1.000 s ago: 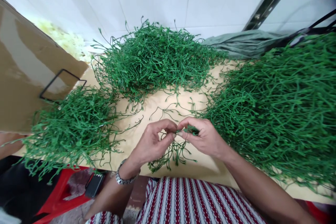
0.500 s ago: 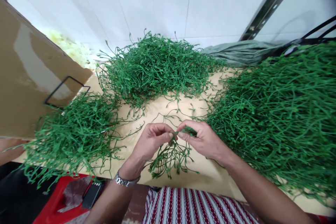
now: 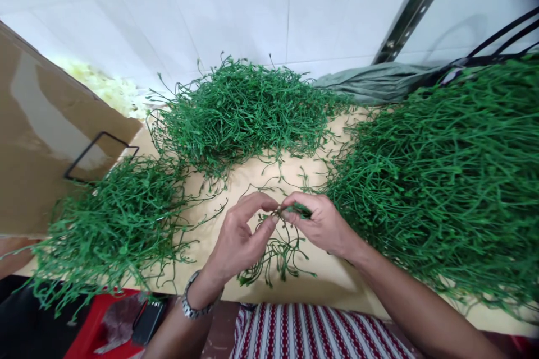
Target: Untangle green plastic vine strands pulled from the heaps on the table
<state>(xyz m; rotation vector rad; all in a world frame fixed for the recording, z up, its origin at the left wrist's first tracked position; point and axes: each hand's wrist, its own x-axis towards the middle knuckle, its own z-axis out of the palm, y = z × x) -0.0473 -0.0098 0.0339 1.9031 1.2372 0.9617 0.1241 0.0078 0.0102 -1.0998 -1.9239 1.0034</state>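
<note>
My left hand, with a metal watch on its wrist, pinches the top of a small bunch of green stems between thumb and forefinger. These look like artificial flower stems; their tips fan out downward over the tabletop. Against its fingertips, my right hand is closed on the same bunch, with some green showing inside its curled fingers. The exact grip point is partly hidden by the fingertips. A large heap of the same stems lies right beside my right forearm.
Another stem heap lies at the back near the tiled wall, a third heap on the left. A cardboard box stands far left. Below the table are a red stool and a dark phone-like object.
My left hand has turned a little, its forefinger and thumb now arched wider around the bunch. Both hands stay together at the same spot; the whole view has shifted slightly.
</note>
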